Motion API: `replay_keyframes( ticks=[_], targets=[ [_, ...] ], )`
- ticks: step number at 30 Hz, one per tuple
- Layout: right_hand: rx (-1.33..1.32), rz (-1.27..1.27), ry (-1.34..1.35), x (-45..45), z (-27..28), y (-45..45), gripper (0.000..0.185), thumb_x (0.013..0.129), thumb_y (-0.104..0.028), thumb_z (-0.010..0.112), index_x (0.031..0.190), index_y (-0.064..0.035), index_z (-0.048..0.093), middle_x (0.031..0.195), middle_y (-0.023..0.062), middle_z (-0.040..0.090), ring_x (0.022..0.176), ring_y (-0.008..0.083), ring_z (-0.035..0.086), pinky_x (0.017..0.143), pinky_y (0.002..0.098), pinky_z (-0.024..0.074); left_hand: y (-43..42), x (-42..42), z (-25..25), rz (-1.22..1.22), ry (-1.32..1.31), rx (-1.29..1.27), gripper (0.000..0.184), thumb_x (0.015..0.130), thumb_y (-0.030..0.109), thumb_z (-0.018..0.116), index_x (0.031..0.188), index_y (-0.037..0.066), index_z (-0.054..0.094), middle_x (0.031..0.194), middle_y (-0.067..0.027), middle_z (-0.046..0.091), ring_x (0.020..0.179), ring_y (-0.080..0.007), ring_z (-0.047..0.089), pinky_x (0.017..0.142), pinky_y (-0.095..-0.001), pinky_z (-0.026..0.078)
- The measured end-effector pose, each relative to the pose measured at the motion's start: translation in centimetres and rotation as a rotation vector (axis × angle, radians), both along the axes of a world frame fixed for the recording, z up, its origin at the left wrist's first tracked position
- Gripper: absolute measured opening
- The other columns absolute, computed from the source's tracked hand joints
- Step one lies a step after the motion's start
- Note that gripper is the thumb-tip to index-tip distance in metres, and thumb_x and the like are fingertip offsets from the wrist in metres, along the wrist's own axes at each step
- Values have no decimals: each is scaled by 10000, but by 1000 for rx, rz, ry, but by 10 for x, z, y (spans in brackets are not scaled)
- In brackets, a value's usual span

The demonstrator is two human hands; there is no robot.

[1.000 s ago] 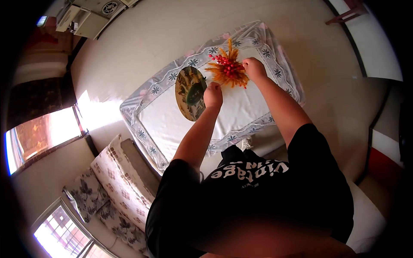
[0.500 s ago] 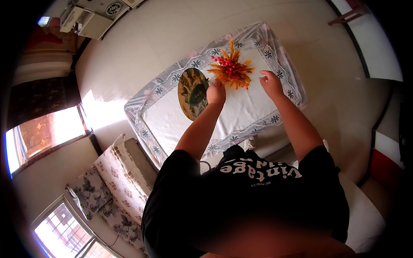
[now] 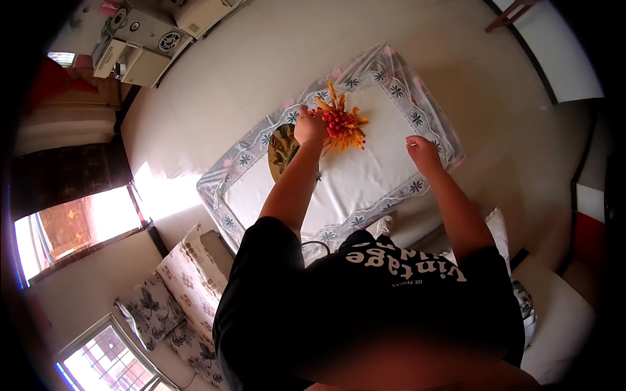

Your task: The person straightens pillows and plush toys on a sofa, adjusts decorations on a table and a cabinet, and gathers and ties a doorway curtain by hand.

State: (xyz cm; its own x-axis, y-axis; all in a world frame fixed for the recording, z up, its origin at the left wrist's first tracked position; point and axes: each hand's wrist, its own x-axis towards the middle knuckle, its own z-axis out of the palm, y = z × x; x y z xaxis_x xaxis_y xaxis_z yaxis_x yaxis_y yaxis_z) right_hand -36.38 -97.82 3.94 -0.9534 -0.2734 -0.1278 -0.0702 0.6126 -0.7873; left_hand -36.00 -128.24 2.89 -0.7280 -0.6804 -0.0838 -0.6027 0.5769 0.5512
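Note:
An arrangement of orange dried stems and red berries (image 3: 349, 130) stands on the cloth-covered table (image 3: 365, 182). My left hand (image 3: 310, 128) is at its left side, fingers closed on a sprig of red berries. Partly hidden behind my left hand and forearm lies an oval board (image 3: 280, 153) with a dark green and gold pattern; I cannot tell its exact kind. To the right of the arrangement, over the table, my right hand (image 3: 424, 156) is held with curled fingers. A small pale spot shows at its fingertips, too small to name.
A lace-edged, leaf-patterned border (image 3: 417, 117) runs round the tablecloth. On the lower left is a sofa with patterned cushions (image 3: 153, 309). A cabinet with a speaker (image 3: 169, 42) stands at the upper left, and sunlight falls on the floor (image 3: 166, 192).
My left hand has moved up and left, from the base of the arrangement to its berries. My right hand has lowered, its fingers more curled. The whole view has shifted slightly.

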Motion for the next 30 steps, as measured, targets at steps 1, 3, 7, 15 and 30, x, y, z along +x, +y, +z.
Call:
replay_keyframes(
  ticks=[1, 3, 7, 15, 30],
  targets=[
    [10, -10, -3, 3, 1, 7, 202, 739, -107, 580, 924, -26, 580, 844, 124, 615, 743, 218, 597, 672, 295, 466, 0, -3, 1, -4, -48, 21, 296, 768, 331, 539, 946, 97, 510, 841, -137, 606, 773, -324, 577, 655, -421, 447],
    [-1, -40, -9, 9, 1, 24, 194, 741, -111, 574, 915, -26, 582, 830, 124, 617, 742, 230, 598, 672, 300, 466, -9, -11, -24, -41, -41, 37, 332, 774, 370, 514, 950, 91, 556, 838, -143, 614, 782, -323, 583, 663, -421, 444],
    [51, -102, -1, 28, 1, 61, 178, 748, -126, 557, 893, -27, 589, 811, 131, 617, 737, 251, 601, 667, 313, 466, -1, -18, -19, -178, -127, 88, 245, 779, 263, 485, 940, 92, 556, 856, -144, 610, 810, -323, 576, 674, -424, 447],
    [127, -221, 7, 68, -18, 120, 164, 761, -180, 526, 830, -46, 589, 771, 166, 590, 739, 308, 577, 644, 351, 452, 15, -25, -14, -191, -138, 9, 301, 791, 322, 457, 927, 72, 557, 858, -177, 601, 823, -357, 566, 699, -438, 438],
    [711, -85, -138, 218, -61, 307, 223, 800, -242, 457, 785, -55, 577, 814, 160, 585, 757, 315, 564, 676, 400, 451, 11, -44, -40, -575, 36, -67, 307, 760, 148, 493, 1041, 27, 526, 739, -137, 603, 555, -195, 580, 530, -302, 477]
  ],
)
